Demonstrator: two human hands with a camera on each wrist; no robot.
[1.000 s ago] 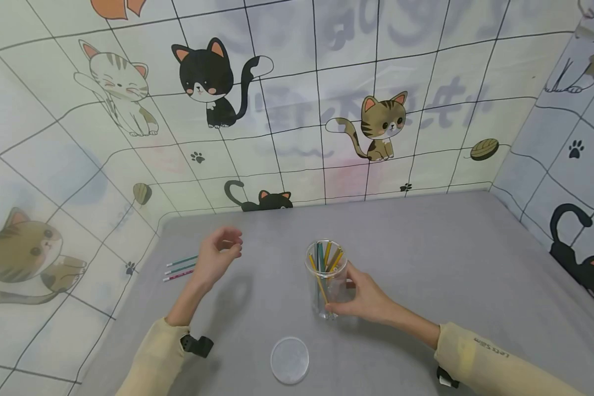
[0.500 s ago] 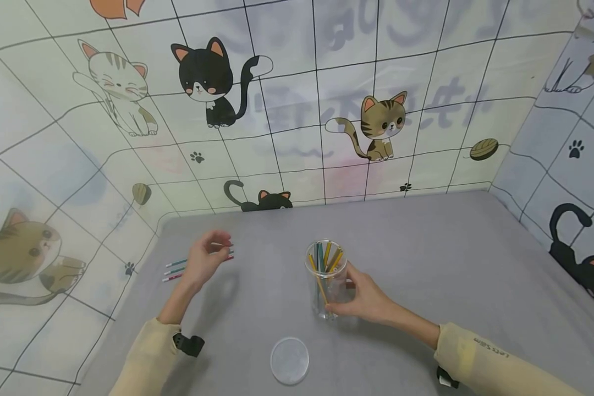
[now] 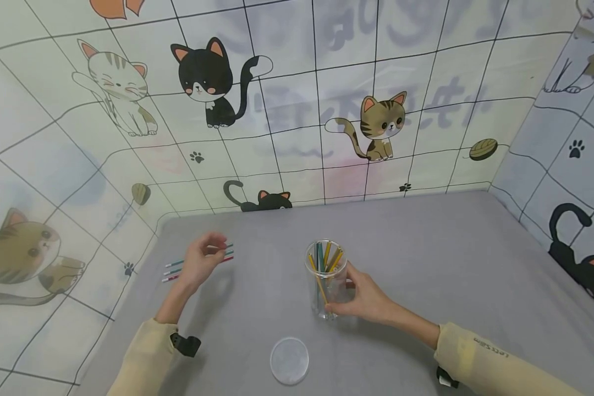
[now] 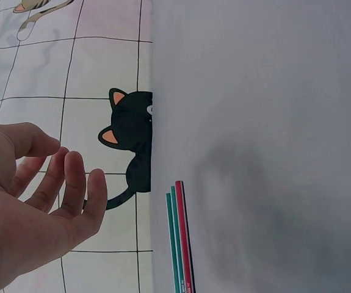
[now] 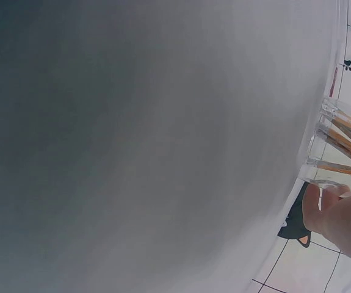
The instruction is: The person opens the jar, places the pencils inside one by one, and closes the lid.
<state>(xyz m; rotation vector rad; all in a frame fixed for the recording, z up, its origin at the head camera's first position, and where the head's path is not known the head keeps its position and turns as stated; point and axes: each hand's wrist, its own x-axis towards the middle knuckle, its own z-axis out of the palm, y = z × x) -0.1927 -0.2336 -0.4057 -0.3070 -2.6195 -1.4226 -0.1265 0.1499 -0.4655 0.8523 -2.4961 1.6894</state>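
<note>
Teal pencils lie near the left hand — raised, fingers loosely curled.

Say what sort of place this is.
Probably a small tabletop booth set up for filming: a grey table, cat-print walls on three sides, and a black wrist device.

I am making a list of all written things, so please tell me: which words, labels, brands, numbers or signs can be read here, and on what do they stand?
No text can be read with certainty.
Right sleeve: dark letters, too blurred to read.
Back wall: large, faint letters, too blurred to read.
Red pencil and the green pencil beside it: tiny print, too small to read.
</note>
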